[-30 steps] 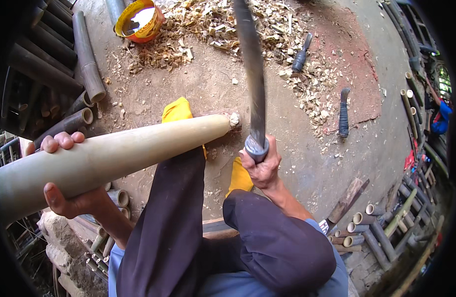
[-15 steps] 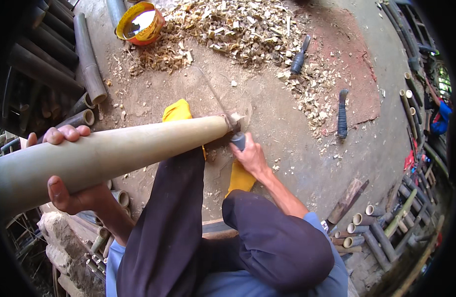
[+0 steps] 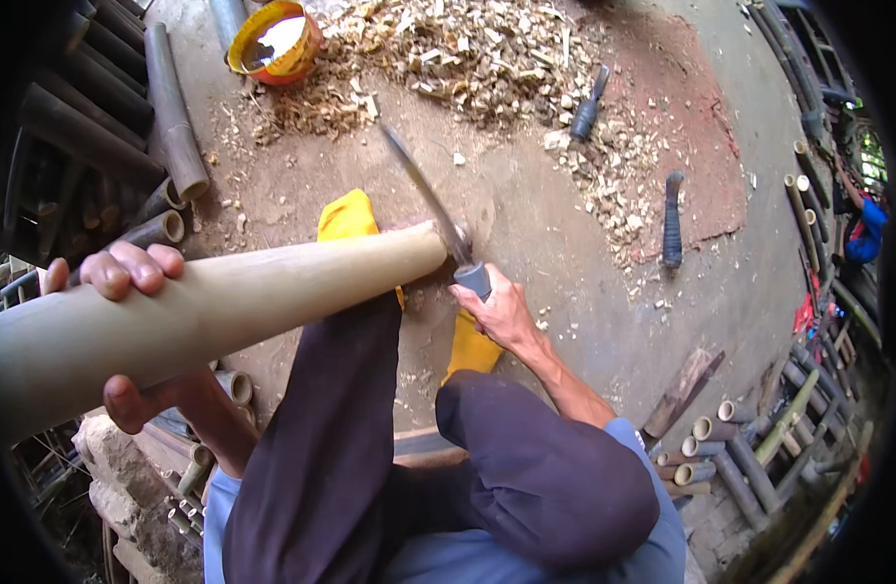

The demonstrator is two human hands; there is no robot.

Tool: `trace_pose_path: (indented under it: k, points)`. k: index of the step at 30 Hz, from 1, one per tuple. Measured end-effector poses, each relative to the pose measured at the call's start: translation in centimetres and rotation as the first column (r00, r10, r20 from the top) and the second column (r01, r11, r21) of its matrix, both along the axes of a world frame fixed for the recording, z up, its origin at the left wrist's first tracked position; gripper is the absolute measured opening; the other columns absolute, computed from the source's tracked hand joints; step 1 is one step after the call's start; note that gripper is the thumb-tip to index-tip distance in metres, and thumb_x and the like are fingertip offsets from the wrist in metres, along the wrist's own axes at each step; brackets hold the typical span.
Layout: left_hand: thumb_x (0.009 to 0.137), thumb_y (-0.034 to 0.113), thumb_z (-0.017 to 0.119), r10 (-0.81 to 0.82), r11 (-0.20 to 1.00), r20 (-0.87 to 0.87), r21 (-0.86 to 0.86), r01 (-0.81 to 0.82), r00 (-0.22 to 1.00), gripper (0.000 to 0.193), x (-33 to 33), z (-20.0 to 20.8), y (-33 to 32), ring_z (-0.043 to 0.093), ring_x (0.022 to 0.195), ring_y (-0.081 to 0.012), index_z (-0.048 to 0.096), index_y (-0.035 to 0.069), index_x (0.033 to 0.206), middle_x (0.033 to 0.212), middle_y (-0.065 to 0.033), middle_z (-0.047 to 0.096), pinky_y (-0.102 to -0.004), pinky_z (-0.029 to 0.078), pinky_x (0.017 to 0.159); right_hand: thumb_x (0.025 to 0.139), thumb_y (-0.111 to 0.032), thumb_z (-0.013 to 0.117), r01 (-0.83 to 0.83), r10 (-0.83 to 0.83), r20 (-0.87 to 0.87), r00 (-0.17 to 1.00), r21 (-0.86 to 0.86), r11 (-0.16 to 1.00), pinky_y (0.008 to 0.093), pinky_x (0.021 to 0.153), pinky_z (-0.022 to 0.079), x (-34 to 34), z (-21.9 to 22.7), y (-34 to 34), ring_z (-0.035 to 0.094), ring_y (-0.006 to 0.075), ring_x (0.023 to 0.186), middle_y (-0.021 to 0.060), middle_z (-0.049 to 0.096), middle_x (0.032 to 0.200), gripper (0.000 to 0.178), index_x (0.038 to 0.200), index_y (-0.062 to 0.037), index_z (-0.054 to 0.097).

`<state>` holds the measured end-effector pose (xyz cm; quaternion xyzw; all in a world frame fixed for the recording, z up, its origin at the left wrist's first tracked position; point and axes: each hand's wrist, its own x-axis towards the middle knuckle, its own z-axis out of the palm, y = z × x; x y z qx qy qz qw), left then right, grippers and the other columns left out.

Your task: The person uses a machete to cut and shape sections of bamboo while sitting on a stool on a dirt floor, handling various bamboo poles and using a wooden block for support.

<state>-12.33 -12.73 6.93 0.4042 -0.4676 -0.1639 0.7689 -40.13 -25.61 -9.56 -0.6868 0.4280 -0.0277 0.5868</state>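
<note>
A thick pale bamboo pole slants from the left edge to the middle, lying over my raised left leg. Its narrower end rests by the knee, close to a yellow boot or sock. My left hand is wrapped round the thick part, fingers on top and thumb below. Closed round a dark grey handle, my right hand holds a long knife. Its blade points away and to the left, right beside the pole's narrow end; whether they touch I cannot tell.
Wood chips lie heaped at the far side, beside an orange-yellow bowl. Two dark-handled tools, one wrapped and one with a blade, lie on the floor to the right. Cut bamboo tubes are stacked left and at the lower right.
The blade has come away from across the pole's end and now stands to its right. A pale sliver at the tip is no longer seen. My left hand has shifted slightly right.
</note>
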Motion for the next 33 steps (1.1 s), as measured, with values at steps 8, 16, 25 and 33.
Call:
trace_pose_path:
  k: [8, 16, 25, 33]
  points:
    - [0.068, 0.031, 0.063, 0.011, 0.998, -0.217, 0.062, 0.002, 0.976, 0.078, -0.9, 0.4, -0.8, 0.041, 0.100, -0.0286, 0.028, -0.002, 0.130, 0.112, -0.0174, 0.038, -0.0457, 0.034, 0.092, 0.080, -0.033, 0.064, -0.088, 0.081, -0.063, 0.995, -0.116, 0.989, 0.0349, 0.058, 0.051, -1.8, -5.6, -0.3, 0.066, 0.0304, 0.071, 0.0171, 0.063, 0.075, 0.040, 0.096, 0.0009, 0.050]
    - [0.075, 0.031, 0.054, 0.396, 0.916, -0.242, 0.170, -0.363, 0.886, 0.060, -0.8, 0.6, 1.4, 0.045, 0.097, -0.0273, 0.036, 0.004, 0.125, 0.102, -0.0126, 0.044, -0.0454, 0.037, 0.092, 0.080, -0.024, 0.067, 0.126, -0.059, 0.278, 0.959, -0.229, 0.965, 0.0333, 0.057, 0.052, 0.6, 3.7, 0.3, 0.066, 0.0269, 0.068, 0.0152, 0.063, 0.078, 0.038, 0.102, 0.0002, 0.048]
    - [0.073, 0.031, 0.055, 0.351, 0.933, -0.166, 0.142, -0.330, 0.921, 0.061, -1.5, 0.2, 0.3, 0.047, 0.094, -0.0279, 0.036, 0.001, 0.123, 0.100, -0.0143, 0.045, -0.0465, 0.039, 0.088, 0.084, -0.028, 0.062, -0.035, 0.032, -0.053, 0.998, -0.055, 0.998, 0.0342, 0.054, 0.050, 0.3, -2.7, 0.3, 0.065, 0.0233, 0.065, 0.0143, 0.062, 0.073, 0.037, 0.103, -0.0002, 0.047]
    - [0.072, 0.031, 0.056, 0.453, 0.886, -0.153, 0.187, -0.424, 0.878, 0.065, -1.9, 0.9, -1.8, 0.050, 0.091, -0.0289, 0.034, 0.000, 0.125, 0.098, -0.0158, 0.047, -0.0469, 0.042, 0.086, 0.084, -0.029, 0.063, 0.214, 0.058, 0.424, 0.904, -0.564, 0.798, 0.0349, 0.057, 0.053, 0.1, 0.7, 0.0, 0.066, 0.0259, 0.069, 0.0143, 0.061, 0.074, 0.041, 0.104, 0.0022, 0.045]
